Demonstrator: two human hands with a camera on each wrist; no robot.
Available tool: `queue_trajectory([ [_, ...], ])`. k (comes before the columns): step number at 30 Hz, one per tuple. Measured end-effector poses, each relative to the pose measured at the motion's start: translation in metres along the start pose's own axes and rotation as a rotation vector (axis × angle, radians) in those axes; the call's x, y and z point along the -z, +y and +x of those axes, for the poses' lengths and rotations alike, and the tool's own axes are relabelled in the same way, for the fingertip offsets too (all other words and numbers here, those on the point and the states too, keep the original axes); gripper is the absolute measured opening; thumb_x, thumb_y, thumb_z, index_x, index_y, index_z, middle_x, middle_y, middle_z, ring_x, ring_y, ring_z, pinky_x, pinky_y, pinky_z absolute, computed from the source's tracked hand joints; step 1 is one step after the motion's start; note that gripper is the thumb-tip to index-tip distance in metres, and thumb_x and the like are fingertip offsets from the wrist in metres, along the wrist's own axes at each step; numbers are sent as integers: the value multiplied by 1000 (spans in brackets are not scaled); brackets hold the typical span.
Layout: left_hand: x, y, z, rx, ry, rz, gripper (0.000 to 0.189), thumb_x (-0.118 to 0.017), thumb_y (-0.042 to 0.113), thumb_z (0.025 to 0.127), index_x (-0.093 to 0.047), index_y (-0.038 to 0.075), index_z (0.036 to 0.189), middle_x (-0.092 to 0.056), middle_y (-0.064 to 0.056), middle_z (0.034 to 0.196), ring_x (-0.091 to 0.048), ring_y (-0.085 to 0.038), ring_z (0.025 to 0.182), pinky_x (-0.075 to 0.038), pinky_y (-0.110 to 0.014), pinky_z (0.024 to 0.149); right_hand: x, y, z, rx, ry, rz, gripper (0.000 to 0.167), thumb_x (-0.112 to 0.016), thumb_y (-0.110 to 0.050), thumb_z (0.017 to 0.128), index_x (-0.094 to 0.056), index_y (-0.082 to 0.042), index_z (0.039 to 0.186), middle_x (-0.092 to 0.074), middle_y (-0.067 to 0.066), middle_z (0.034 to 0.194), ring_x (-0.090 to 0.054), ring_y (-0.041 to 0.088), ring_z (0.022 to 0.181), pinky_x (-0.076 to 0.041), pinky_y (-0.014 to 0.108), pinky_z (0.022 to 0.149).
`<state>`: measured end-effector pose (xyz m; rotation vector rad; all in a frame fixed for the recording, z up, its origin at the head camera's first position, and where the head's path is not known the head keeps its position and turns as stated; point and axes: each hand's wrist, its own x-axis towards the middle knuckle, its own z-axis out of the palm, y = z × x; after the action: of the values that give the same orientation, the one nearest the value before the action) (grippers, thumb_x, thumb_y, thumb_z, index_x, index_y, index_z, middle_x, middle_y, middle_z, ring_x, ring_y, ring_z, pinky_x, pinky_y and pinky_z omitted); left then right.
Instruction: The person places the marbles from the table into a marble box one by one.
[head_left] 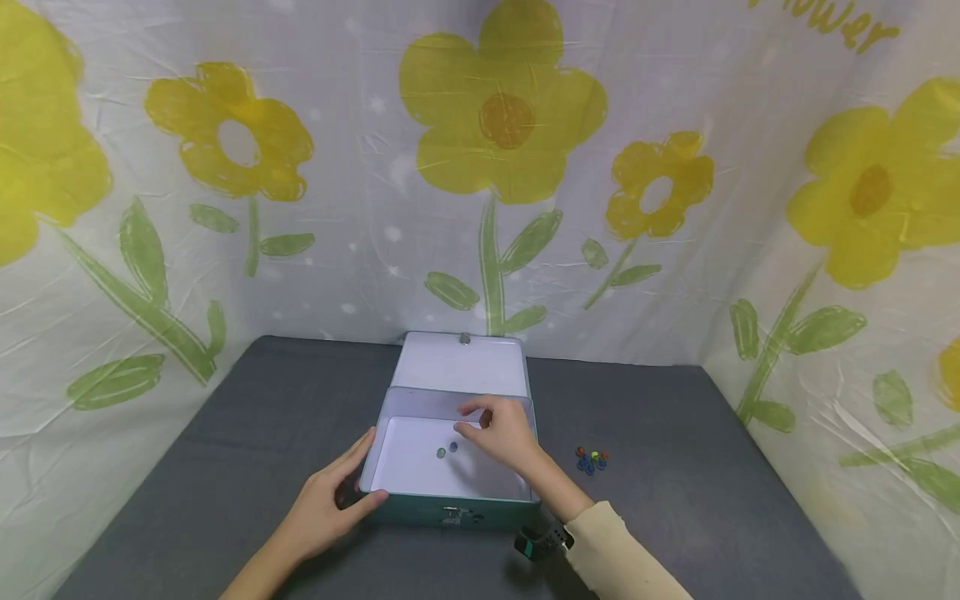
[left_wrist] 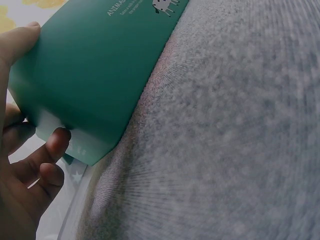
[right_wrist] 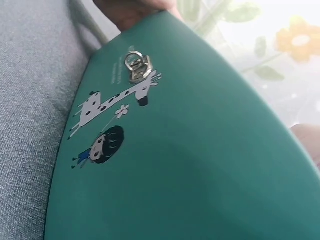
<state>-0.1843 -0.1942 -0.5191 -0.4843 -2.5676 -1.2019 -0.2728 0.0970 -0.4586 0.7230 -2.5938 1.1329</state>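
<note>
An open green metal box (head_left: 420, 510) with a white inside stands on the table, its lid (head_left: 461, 362) tipped back. Inside lie a greenish marble (head_left: 441, 452) and a bluish marble (head_left: 453, 447). My left hand (head_left: 326, 504) holds the box at its left front corner, thumb at the front rim and fingers along the left side. In the left wrist view the fingers (left_wrist: 52, 147) bend against that side. Over the box floor hovers my right hand (head_left: 498, 429), thumb and forefinger apart with nothing visible between them. Only a bit of it shows in the right wrist view.
To the right of the box, a small cluster of marbles (head_left: 592, 460) in blue, red and yellow-green lies on the dark grey tablecloth (head_left: 660, 517). A metal latch (right_wrist: 139, 67) sticks out from the box front. A flower-printed curtain (head_left: 360, 250) surrounds the table's back and sides.
</note>
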Motion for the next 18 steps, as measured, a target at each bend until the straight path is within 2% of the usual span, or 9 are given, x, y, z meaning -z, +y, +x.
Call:
queue_trajectory([
  [2,0,0,0,0,1,-1,84,-84,38,92,-44,16,163,-46,-16,163,-58,-20,112,-46,-24,69,1,-1,0,6,15,14,17,-86,-8,88,-82,-4,104,-71,4,75,-40,1,56,-35,20,53],
  [6,1,-1,0,-5,3,-3,84,-84,37,92,-44,17,163,-47,-16,163,-57,-18,107,-46,-24,65,5,-3,-1,14,20,56,17,-86,-8,89,-82,-4,105,-72,5,78,-43,3,57,-36,20,52],
  [10,2,-2,0,-15,10,-4,84,-85,35,92,-45,16,163,-47,-17,163,-56,-17,103,-45,-23,63,10,-3,-2,9,23,95,17,-85,-10,90,-82,-5,106,-69,4,73,-45,4,58,-36,21,51],
  [18,-1,-5,-1,-16,8,-14,83,-84,36,92,-44,19,164,-47,-16,163,-56,-18,104,-45,-24,62,25,4,-6,32,96,96,16,-85,-11,91,-82,-6,106,-72,3,76,-45,5,57,-35,21,55],
])
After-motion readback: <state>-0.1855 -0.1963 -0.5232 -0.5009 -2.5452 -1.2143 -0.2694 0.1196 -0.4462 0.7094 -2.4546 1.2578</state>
